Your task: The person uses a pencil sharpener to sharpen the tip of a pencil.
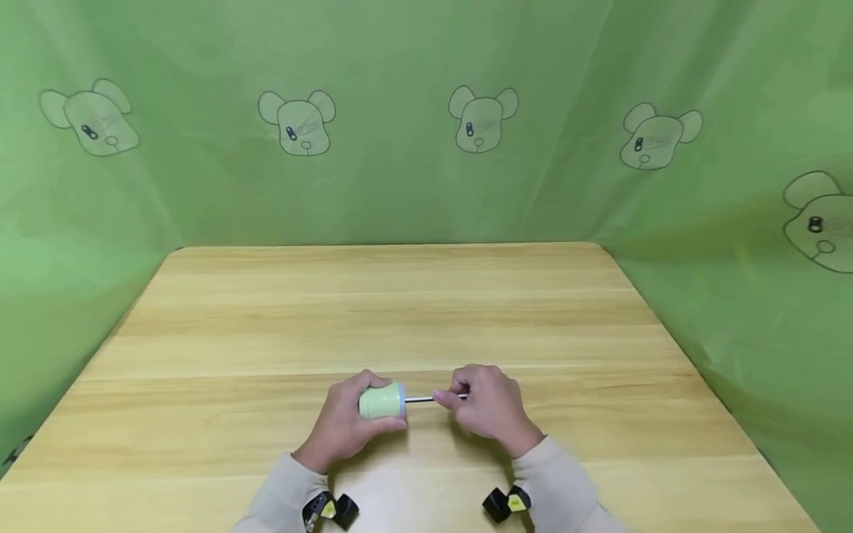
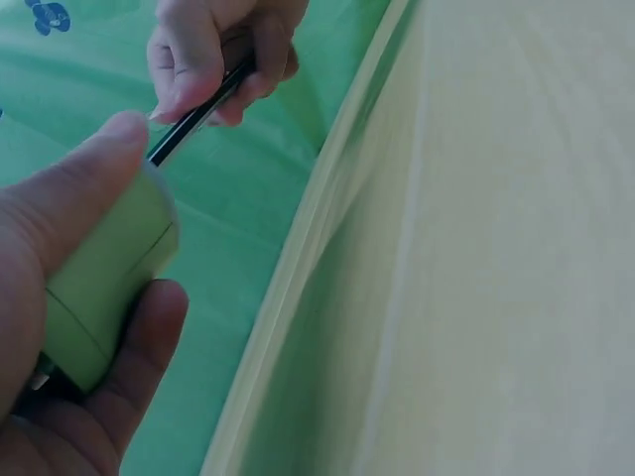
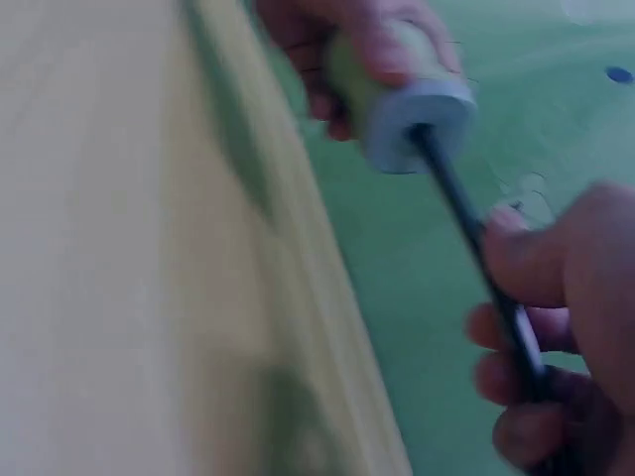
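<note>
A light green cylinder with a pale blue end face lies sideways in my left hand, thumb and fingers curled round its body. From the middle of the pale end face a thin, shiny dark rod sticks out toward the right. My right hand pinches that rod between thumb and curled fingers, a short way out from the cylinder. In the left wrist view the green body shows a dark seam line around it. The rod's far end is hidden in the right hand.
Both hands are over the near part of a light wood table. Green sheeting printed with mouse-like heads hangs behind the table and along its sides. Black wrist cameras are strapped at both sleeves.
</note>
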Demonstrator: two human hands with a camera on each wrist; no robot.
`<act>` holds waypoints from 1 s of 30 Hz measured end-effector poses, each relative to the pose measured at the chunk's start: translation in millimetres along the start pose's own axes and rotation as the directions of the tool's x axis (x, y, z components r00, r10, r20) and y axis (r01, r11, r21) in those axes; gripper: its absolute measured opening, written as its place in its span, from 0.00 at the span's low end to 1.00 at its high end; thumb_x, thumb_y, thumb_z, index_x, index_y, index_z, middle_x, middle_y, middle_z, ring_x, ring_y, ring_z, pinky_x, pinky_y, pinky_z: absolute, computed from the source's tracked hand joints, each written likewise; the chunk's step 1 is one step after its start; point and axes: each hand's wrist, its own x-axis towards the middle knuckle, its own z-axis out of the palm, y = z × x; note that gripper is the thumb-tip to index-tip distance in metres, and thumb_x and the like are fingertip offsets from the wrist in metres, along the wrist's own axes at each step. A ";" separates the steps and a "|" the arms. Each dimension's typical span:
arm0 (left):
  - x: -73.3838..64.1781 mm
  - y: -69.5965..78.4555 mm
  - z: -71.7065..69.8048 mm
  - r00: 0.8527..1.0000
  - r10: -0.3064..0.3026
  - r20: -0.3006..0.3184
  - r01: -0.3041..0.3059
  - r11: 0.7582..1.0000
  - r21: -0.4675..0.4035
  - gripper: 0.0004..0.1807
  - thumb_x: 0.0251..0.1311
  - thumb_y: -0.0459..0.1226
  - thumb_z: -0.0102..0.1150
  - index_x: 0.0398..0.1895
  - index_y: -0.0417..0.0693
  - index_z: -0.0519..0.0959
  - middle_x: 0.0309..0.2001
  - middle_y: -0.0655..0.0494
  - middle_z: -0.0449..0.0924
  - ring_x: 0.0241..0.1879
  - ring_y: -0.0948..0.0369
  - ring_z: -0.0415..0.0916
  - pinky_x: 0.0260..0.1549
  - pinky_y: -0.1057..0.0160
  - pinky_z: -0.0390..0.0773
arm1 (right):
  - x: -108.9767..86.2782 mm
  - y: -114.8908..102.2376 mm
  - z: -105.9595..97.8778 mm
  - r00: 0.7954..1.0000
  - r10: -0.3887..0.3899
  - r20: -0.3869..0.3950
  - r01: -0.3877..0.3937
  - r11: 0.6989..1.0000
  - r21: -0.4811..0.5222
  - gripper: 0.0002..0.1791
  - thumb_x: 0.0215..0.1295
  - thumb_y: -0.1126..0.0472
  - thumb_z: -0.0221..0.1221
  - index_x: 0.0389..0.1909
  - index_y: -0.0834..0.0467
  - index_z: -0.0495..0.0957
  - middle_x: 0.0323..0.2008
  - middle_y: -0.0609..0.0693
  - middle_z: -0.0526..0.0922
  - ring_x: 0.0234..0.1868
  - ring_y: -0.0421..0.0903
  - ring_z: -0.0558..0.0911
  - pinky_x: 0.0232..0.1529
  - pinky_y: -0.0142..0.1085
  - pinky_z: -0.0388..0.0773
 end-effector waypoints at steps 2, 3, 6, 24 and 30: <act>-0.4 -0.8 -1.3 0.998 -0.041 -0.043 0.040 0.999 -0.020 0.25 0.37 0.39 0.81 0.39 0.45 0.80 0.37 0.52 0.83 0.26 0.62 0.72 0.19 0.66 0.76 | 1.5 0.6 7.1 0.987 -0.104 -0.121 0.095 0.992 -0.078 0.15 0.51 0.47 0.72 0.15 0.48 0.79 0.16 0.38 0.72 0.18 0.37 0.69 0.21 0.34 0.71; -0.4 -1.2 -2.0 0.997 -0.055 -0.058 0.053 0.998 -0.033 0.25 0.37 0.39 0.81 0.40 0.45 0.80 0.36 0.51 0.83 0.26 0.62 0.72 0.19 0.66 0.76 | 1.9 1.3 10.8 0.968 -0.163 -0.189 0.141 0.983 -0.121 0.14 0.49 0.47 0.73 0.16 0.49 0.81 0.18 0.39 0.74 0.20 0.38 0.71 0.26 0.36 0.75; 0.2 -1.5 -4.3 0.992 -0.102 -0.070 0.097 0.993 -0.069 0.25 0.38 0.40 0.81 0.41 0.44 0.80 0.33 0.52 0.81 0.26 0.60 0.72 0.19 0.66 0.76 | 2.1 3.3 20.7 0.891 -0.303 -0.338 0.240 0.947 -0.216 0.13 0.43 0.49 0.76 0.21 0.54 0.85 0.23 0.44 0.78 0.24 0.42 0.76 0.36 0.40 0.78; 2.0 9.6 -18.0 0.958 -0.282 0.048 0.283 0.909 -0.307 0.16 0.49 0.35 0.73 0.37 0.36 0.79 0.19 0.49 0.77 0.13 0.58 0.72 0.08 0.66 0.72 | 8.8 3.3 27.8 0.542 -0.599 -0.589 0.578 0.775 -0.255 0.20 0.64 0.49 0.64 0.14 0.53 0.79 0.16 0.41 0.65 0.11 0.35 0.59 0.12 0.21 0.52; 1.5 3.1 -12.7 0.987 -0.157 0.021 0.158 0.971 -0.179 0.19 0.42 0.37 0.78 0.37 0.41 0.81 0.27 0.52 0.79 0.22 0.60 0.73 0.17 0.65 0.76 | 4.9 2.8 16.1 0.763 -0.502 -0.407 0.486 0.861 -0.150 0.13 0.45 0.55 0.75 0.15 0.52 0.80 0.16 0.39 0.67 0.13 0.29 0.57 0.11 0.20 0.51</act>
